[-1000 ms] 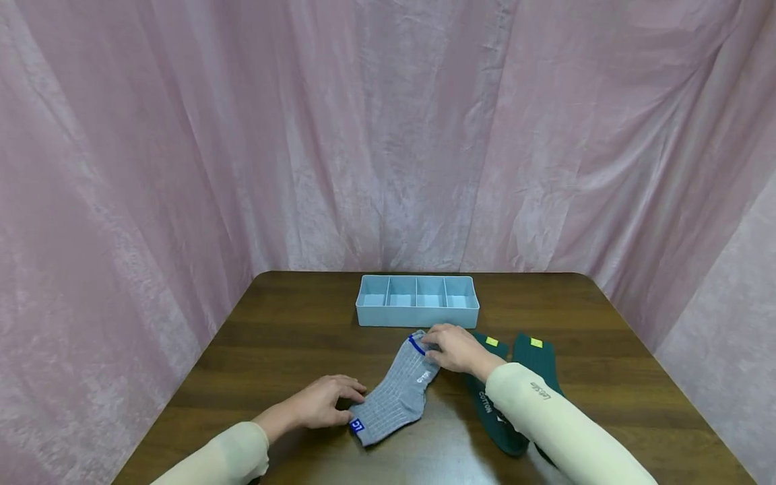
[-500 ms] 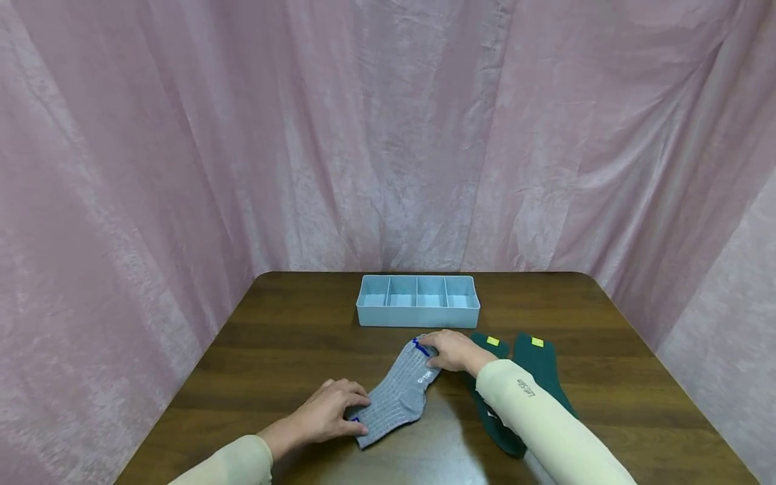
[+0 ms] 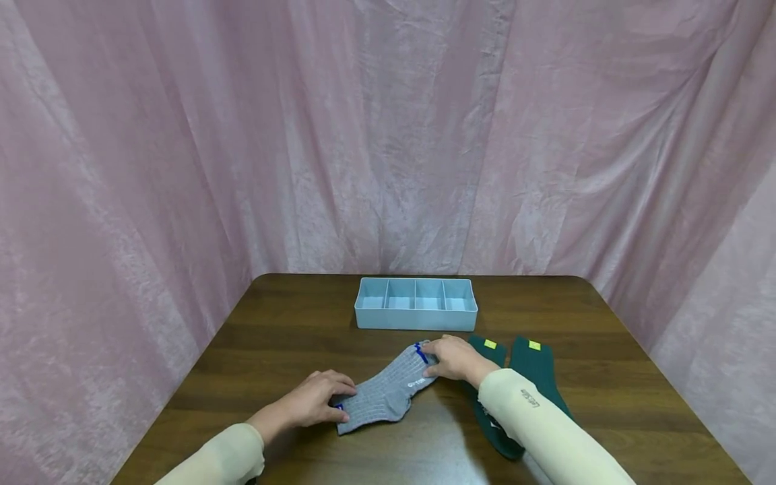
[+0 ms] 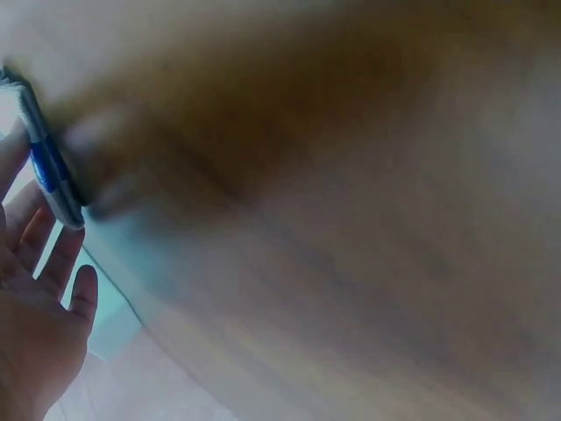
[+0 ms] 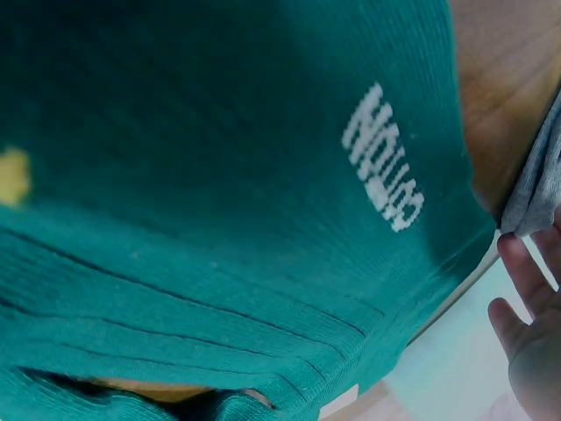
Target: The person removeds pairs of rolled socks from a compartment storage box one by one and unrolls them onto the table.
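A grey ribbed sock (image 3: 384, 391) with blue trim lies slantwise on the table between the two hands. At its toe end, my left hand (image 3: 309, 401) pinches the sock between thumb and fingers. My right hand (image 3: 457, 357) holds the cuff, its fingers over the blue band. In the left wrist view, the left hand (image 4: 39, 324) is at the sock's blue-marked edge (image 4: 48, 162). The right wrist view has the right hand (image 5: 539, 342) beside the grey fabric (image 5: 535, 189). Under the right forearm lie two dark green socks, one left (image 3: 500, 434) and one right (image 3: 536, 370), partly hidden.
Beyond the grey sock stands a light blue tray (image 3: 416, 319) with several compartments, near the table's far edge. The brown wooden table (image 3: 291, 337) has rounded far corners. A pink curtain (image 3: 388, 135) hangs behind it.
The left hand has taken hold of the toe and shifted it left, so the grey sock lies flatter across. The right hand stays at the cuff, moving slightly nearer. The green socks keep their place.
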`<state>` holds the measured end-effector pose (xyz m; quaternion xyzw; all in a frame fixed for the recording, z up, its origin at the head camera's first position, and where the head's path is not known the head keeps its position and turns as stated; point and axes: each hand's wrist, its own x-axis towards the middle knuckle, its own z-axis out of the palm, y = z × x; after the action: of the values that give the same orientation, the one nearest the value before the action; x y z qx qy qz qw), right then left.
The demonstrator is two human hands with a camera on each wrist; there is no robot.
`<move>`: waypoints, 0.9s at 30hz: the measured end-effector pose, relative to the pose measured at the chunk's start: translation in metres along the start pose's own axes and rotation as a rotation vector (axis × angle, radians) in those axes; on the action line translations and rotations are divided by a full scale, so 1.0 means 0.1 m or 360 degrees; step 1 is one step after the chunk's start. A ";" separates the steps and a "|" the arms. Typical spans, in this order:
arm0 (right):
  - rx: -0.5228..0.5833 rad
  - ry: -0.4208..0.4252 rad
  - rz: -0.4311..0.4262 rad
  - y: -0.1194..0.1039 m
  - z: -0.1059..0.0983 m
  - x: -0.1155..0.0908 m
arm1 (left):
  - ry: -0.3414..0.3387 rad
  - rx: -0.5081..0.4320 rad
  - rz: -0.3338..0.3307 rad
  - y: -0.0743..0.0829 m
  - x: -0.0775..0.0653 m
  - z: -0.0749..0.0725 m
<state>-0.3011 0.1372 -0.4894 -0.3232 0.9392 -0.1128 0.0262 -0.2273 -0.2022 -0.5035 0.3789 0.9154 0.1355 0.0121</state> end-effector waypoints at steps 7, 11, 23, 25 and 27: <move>-0.0141 0.0056 0.0009 -0.08 0.02 -0.05 | -0.0025 0.0014 0.0025 -0.07 0.00 -0.10; -0.0248 0.0075 -0.0009 -0.12 0.01 -0.09 | 0.0003 0.0066 0.0069 -0.11 0.00 -0.12; -0.0336 0.0104 -0.0048 -0.19 0.02 -0.28 | -0.0055 0.0146 -0.0007 -0.21 0.07 -0.19; -0.0369 0.0114 -0.0059 -0.21 0.03 -0.31 | -0.0048 0.0153 -0.0015 -0.22 0.08 -0.20; -0.0381 0.0133 -0.0065 -0.24 0.04 -0.33 | -0.0031 0.0156 -0.0018 -0.22 0.09 -0.20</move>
<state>-0.2601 0.1389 -0.4883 -0.3380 0.9395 -0.0137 -0.0539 -0.2515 -0.2162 -0.4890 0.3753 0.9228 0.0866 0.0032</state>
